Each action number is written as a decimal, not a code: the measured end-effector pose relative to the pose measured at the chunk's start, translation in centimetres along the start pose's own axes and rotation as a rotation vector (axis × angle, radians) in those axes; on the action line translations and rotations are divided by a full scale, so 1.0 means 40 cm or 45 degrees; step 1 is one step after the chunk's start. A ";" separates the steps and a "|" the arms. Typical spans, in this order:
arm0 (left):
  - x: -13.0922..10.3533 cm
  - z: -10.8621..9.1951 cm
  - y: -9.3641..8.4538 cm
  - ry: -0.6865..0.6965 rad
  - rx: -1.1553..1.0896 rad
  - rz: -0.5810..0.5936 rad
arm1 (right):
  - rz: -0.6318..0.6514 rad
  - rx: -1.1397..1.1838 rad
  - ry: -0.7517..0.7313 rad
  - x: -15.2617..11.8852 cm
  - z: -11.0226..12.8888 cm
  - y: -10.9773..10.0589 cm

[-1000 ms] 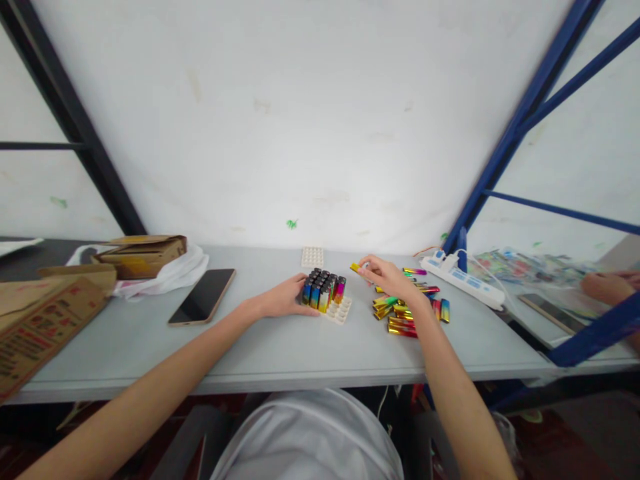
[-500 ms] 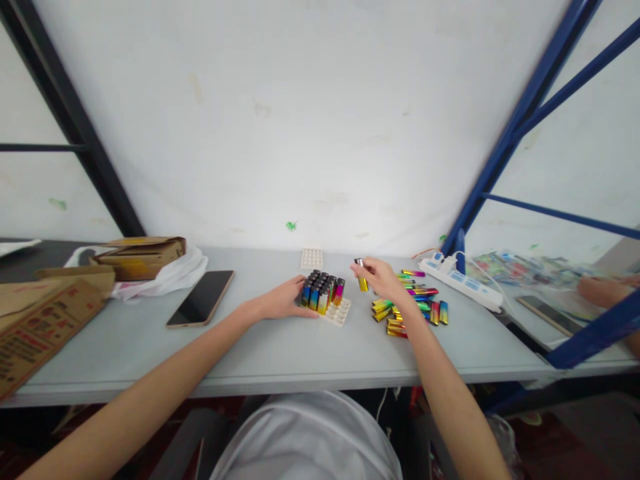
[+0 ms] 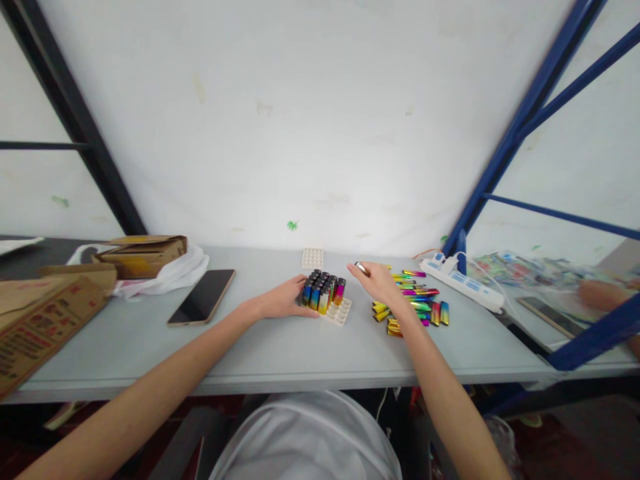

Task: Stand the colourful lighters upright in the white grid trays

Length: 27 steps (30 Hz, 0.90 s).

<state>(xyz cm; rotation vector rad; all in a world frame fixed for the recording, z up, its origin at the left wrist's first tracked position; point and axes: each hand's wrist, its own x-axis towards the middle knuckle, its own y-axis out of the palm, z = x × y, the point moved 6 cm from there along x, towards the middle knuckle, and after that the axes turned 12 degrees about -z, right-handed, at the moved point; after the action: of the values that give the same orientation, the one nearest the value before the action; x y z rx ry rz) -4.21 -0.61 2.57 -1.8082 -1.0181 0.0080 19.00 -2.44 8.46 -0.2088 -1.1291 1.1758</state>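
Several lighters [image 3: 324, 300] with black tops and shiny multicoloured bodies stand upright, close together, in a white tray with round pockets [image 3: 340, 315]. Its bare pockets show at the right front. My left hand [image 3: 286, 297] is curved round the left side of this group, fingers behind and thumb along the front. In my right hand [image 3: 376, 280], closed to the right of the tray, is one lighter [image 3: 363, 269]; its silvery top shows and the fingers cover most of its body. Beside that hand, loose shiny lighters or sleeves [image 3: 423, 307] lie in a pile.
A second white pocketed tray [image 3: 313, 258] lies near the wall. At left are a phone [image 3: 203, 297] and cardboard boxes [image 3: 60, 313]. A power strip [image 3: 463, 283] and blue frame [image 3: 495, 167] stand at right, with another person's hand [image 3: 603, 297] beyond.
My right hand has turned the lighter from roughly upright to tilted, so its yellow body is now mostly hidden. My left hand stays round the group.
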 end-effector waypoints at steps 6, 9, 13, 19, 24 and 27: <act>0.000 0.004 0.000 -0.020 -0.024 -0.011 | -0.057 0.000 0.051 0.000 -0.004 -0.002; 0.000 0.006 0.000 -0.012 -0.008 -0.018 | -0.044 -0.008 0.060 0.000 -0.008 0.000; -0.001 0.006 0.001 -0.004 0.015 -0.009 | -0.032 0.017 0.053 -0.001 -0.004 -0.001; -0.001 -0.003 -0.004 0.000 -0.019 -0.018 | -0.023 0.053 -0.020 -0.005 0.006 -0.001; 0.001 -0.007 -0.005 -0.007 -0.022 -0.018 | 0.030 -0.025 -0.072 -0.008 -0.002 0.008; 0.001 -0.005 -0.004 -0.004 -0.019 -0.021 | 0.041 -0.051 -0.093 -0.008 -0.002 0.011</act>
<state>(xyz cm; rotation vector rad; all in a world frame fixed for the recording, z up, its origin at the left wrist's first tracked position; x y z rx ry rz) -4.19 -0.70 2.81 -1.8139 -1.0378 -0.0071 18.80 -2.48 7.96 -0.2170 -1.2177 1.1984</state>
